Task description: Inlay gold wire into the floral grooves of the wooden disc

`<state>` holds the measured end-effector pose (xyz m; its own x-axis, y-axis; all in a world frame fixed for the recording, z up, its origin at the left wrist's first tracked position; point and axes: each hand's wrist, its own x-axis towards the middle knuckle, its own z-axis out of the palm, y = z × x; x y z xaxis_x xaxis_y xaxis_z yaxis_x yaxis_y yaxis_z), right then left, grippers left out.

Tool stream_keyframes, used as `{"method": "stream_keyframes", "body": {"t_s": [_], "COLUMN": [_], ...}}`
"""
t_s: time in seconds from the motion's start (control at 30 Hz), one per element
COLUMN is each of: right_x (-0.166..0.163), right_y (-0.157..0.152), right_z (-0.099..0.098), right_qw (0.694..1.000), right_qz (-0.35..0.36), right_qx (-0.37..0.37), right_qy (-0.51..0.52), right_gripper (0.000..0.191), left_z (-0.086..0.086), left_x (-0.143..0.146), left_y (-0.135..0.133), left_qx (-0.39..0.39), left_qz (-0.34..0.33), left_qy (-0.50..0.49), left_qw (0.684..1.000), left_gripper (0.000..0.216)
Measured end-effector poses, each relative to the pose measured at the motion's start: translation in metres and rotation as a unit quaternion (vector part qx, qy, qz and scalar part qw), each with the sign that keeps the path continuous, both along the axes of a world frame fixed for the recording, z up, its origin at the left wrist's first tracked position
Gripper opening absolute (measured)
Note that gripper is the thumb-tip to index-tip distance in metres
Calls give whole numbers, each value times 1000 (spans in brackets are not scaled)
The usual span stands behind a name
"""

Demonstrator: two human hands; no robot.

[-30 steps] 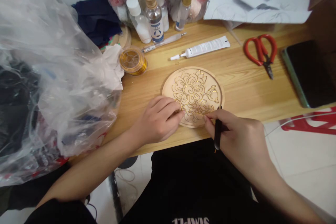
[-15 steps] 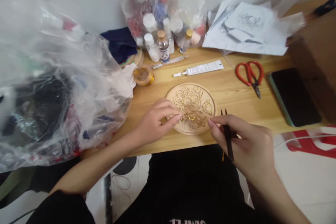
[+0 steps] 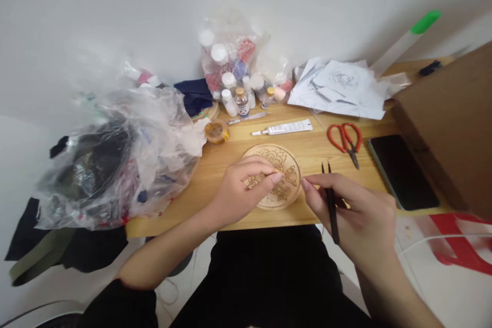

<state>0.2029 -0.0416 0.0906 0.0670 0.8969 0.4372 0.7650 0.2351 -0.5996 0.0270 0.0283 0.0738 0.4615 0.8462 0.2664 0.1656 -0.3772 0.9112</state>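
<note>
A round wooden disc with a gold flower outline lies on the wooden table near its front edge. My left hand rests on the disc's left half, fingers curled and pinched on a small gold wire piece. My right hand sits just right of the disc, closed round black tweezers whose tips point away from me; its forefinger reaches toward the disc's edge.
A glue tube, a gold wire spool, red scissors and a dark phone lie on the table. Bottles and sketch papers stand behind. A big plastic bag fills the left; a cardboard box the right.
The view has tilted up and pulled back, showing more wall and table. My left fingers have slid further over the disc. My right hand stays beside it with the tweezers.
</note>
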Motion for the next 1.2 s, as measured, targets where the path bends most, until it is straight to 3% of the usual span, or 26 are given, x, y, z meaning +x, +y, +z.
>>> {"method": "stream_keyframes", "body": {"t_s": [0.1,0.2,0.27,0.33,0.5,0.73,0.93,1.1,1.2], "right_x": [8,27,43,57,76,102,103,101,94], "right_y": [5,21,36,50,65,90,110,101,84], "right_z": [1,-9,-23,-37,-53,-44,-43,-21,2], "right_qw": [1000,1000,995,954,929,896,872,880,911], "right_qz": [4,-9,-8,-17,1,-187,-229,-239,-247], "right_qx": [21,22,-45,-185,-240,-303,-357,-344,-266], "right_qy": [19,14,-85,-234,-281,-266,-243,-223,-195], "right_gripper": [8,16,21,22,36,38,37,19,18], "left_z": [1,1,-1,-5,-21,-32,-31,-32,-35], "left_x": [8,12,13,14,16,19,18,16,15], "left_y": [-2,3,8,16,31,35,36,37,40], "left_qx": [36,73,84,89,95,66,54,36,28], "left_qz": [59,103,129,148,175,198,211,218,216], "left_qy": [-9,-5,5,12,3,2,-5,-17,-21], "left_qw": [998,992,988,985,980,978,976,975,976], "left_gripper": [11,10,12,15,16,18,17,15,15]}}
